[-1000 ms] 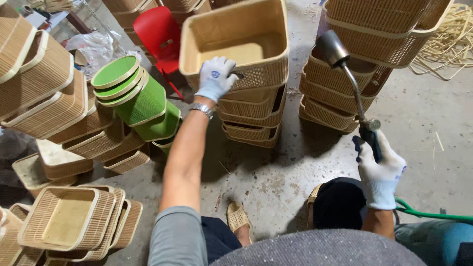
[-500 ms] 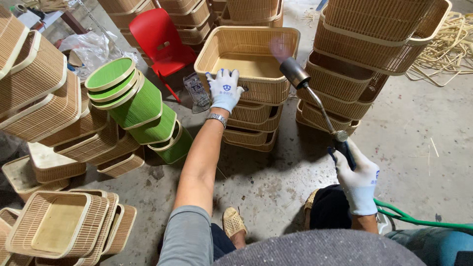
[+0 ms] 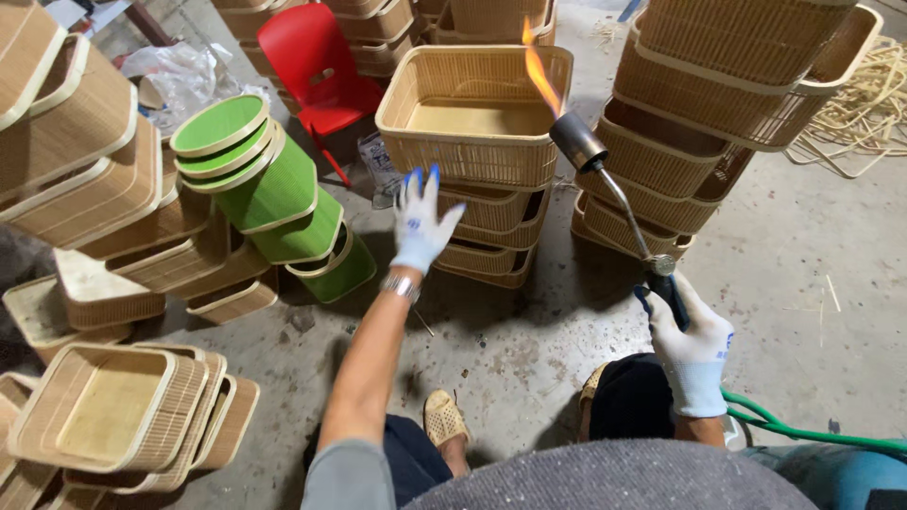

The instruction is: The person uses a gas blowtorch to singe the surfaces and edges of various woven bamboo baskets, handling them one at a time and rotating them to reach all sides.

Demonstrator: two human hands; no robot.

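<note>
My left hand (image 3: 421, 223), in a white glove with blue fingertips, is raised with fingers spread, just below and left of the top woven basket (image 3: 406, 113) on a stack of tan baskets (image 3: 487, 241); it holds nothing. My right hand (image 3: 692, 342), also gloved, grips the handle of a gas torch (image 3: 605, 184). The torch's metal tube slants up to a dark nozzle near the top basket's right rim, and an orange flame (image 3: 540, 76) burns over that rim. A green hose (image 3: 803, 433) trails from below my right hand.
Stacks of tan woven baskets stand at right (image 3: 718, 113), at left (image 3: 85, 179) and at lower left (image 3: 123, 416). Green baskets (image 3: 274, 198) lean beside a red plastic chair (image 3: 316, 66). Loose cane strips (image 3: 864, 104) lie at far right on the concrete floor (image 3: 529, 349).
My left hand has let go of the top basket's front wall and pulled back and down, fingers spread. The torch now shows a flame at the basket's right rim.
</note>
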